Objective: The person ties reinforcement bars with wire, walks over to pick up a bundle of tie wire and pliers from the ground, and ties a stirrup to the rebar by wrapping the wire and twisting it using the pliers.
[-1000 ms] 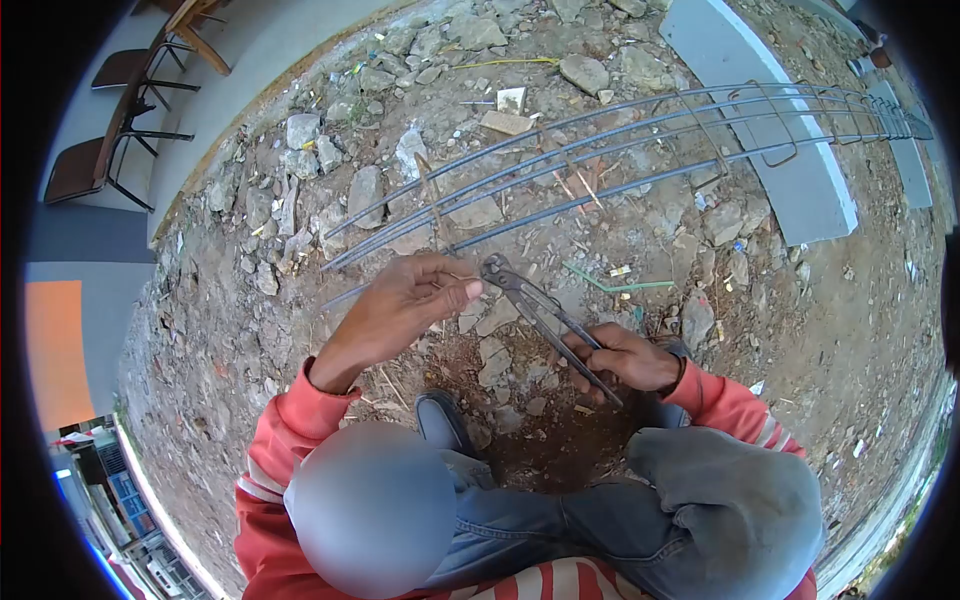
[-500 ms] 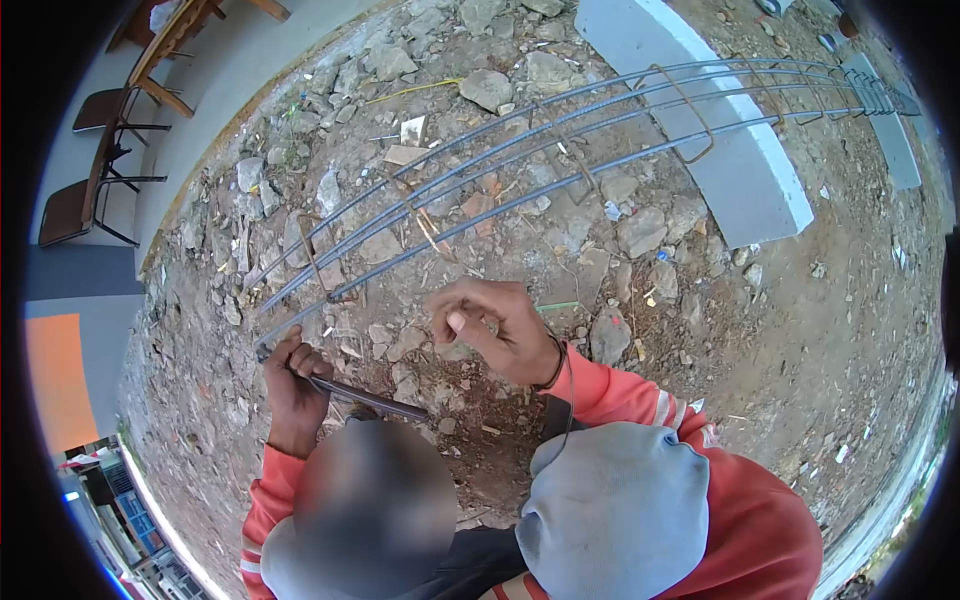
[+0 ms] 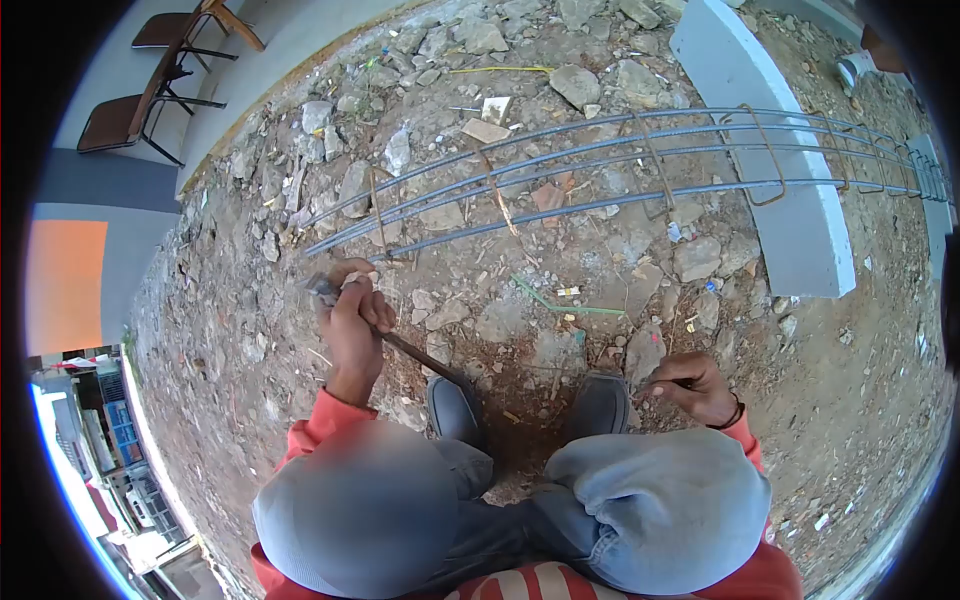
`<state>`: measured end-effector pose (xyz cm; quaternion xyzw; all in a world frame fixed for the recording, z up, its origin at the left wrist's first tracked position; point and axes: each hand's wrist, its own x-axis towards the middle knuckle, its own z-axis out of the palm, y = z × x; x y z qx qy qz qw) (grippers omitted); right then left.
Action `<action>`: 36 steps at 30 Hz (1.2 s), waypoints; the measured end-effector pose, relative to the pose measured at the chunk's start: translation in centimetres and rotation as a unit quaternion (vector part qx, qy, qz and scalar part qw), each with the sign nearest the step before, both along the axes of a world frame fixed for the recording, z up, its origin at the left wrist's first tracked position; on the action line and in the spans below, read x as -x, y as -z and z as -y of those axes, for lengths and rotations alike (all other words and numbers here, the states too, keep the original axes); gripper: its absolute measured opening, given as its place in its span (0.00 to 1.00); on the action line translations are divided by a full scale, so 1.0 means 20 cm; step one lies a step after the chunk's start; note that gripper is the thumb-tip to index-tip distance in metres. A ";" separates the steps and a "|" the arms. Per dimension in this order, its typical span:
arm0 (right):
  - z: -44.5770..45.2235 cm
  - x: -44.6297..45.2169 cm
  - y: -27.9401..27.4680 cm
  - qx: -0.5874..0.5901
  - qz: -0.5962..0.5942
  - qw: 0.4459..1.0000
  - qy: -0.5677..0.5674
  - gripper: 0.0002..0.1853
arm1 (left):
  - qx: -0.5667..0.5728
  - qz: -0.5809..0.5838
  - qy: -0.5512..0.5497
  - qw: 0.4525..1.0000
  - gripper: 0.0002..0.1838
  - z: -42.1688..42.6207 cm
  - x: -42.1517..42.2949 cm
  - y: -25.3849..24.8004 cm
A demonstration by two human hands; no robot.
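Note:
My left hand [image 3: 352,325] is closed around a long dark metal bar tool [image 3: 425,358]. A greyish head sticks out past the fingers, close to the near end of a steel rebar cage [image 3: 540,210]; whether they touch I cannot tell. The cage has several long parallel bars with bent stirrups around them. Lower right, beside the right boot, my right hand [image 3: 703,390] is closed in a pinch. What lies between its fingertips is too small to make out.
A grey-white slab [image 3: 775,190] lies under the cage, with another slab [image 3: 932,200] farther right. Rubble and stones [image 3: 575,87] cover the ground. My boots [image 3: 600,405] are planted below the cage. Chairs [image 3: 112,122] stand upper left. Part of another person's foot [image 3: 857,68] shows upper right.
My right hand has moved right and down, away from the cage, to beside the boot. My left hand, still gripping the bar tool, is higher and farther right in view. The camera view has shifted.

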<state>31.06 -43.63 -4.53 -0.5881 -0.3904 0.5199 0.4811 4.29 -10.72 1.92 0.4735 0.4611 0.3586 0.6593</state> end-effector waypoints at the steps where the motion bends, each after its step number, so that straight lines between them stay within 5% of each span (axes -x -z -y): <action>1: 0.07 -0.02 -0.03 0.034 0.026 0.999 0.020 0.04 | 0.057 0.007 0.041 0.997 0.09 0.03 -0.06 0.04; 3: 0.26 0.02 0.04 0.137 0.127 0.981 0.058 0.03 | 0.165 0.070 0.101 0.979 0.11 0.06 -0.17 0.13; 5: 0.52 0.07 0.21 0.247 0.049 0.962 0.109 0.03 | 0.205 0.056 0.185 0.960 0.09 0.13 -0.25 0.20; 7: 0.64 0.17 0.24 0.331 0.107 0.932 0.099 0.05 | 0.226 0.034 0.264 0.937 0.10 0.22 -0.27 0.31; 10: 0.70 0.30 0.31 0.364 0.171 0.915 0.027 0.10 | 0.233 0.004 0.306 0.923 0.10 0.30 -0.27 0.52; 12: 0.59 0.36 0.25 0.271 0.348 0.893 -0.091 0.23 | 0.247 -0.006 0.302 0.921 0.10 0.32 -0.26 0.65; 16: 0.06 0.38 0.07 0.135 0.252 0.957 0.052 0.33 | 0.289 0.006 0.279 0.916 0.10 0.36 -0.28 0.74; 19: -0.26 0.45 0.16 0.079 0.211 0.972 0.071 0.26 | 0.298 0.069 0.269 0.913 0.10 0.37 -0.30 0.72; 21: -0.38 0.48 0.27 0.103 -0.029 0.994 -0.011 0.17 | 0.283 0.099 0.268 0.915 0.11 0.33 -0.29 0.73; 25: -0.48 0.45 0.22 0.176 -0.119 0.976 0.053 0.11 | 0.280 0.080 0.171 0.941 0.21 0.25 -0.23 0.65; 27: -0.48 0.38 0.21 0.139 -0.252 0.907 0.308 0.10 | 0.299 0.053 0.223 0.927 0.29 0.20 -0.08 0.72; 29: -0.47 0.35 0.20 0.126 -0.235 0.906 0.328 0.10 | 0.283 -0.068 0.337 0.896 0.27 0.19 0.03 0.73; 30: -0.47 0.35 0.17 0.134 -0.249 0.910 0.303 0.11 | 0.248 -0.199 0.445 0.837 0.27 0.14 0.03 0.60; 31: -0.48 0.37 0.14 0.141 -0.264 0.912 0.280 0.11 | 0.246 -0.201 0.447 0.836 0.27 0.13 0.06 0.56; 32: -0.49 0.38 0.12 0.138 -0.267 0.911 0.283 0.11 | -0.009 -0.309 0.495 0.812 0.25 0.14 0.10 0.53; 33: -0.50 0.41 0.11 0.139 -0.255 0.930 0.224 0.11 | -0.263 -0.392 0.504 0.723 0.25 0.14 0.11 0.48; 34: -0.51 0.44 0.09 0.139 -0.242 0.946 0.164 0.12 | -0.264 -0.394 0.506 0.721 0.25 0.13 0.09 0.45; 36: -0.55 0.50 0.06 0.137 -0.269 0.945 0.130 0.12 | -0.302 -0.214 0.452 0.811 0.22 0.12 0.02 0.39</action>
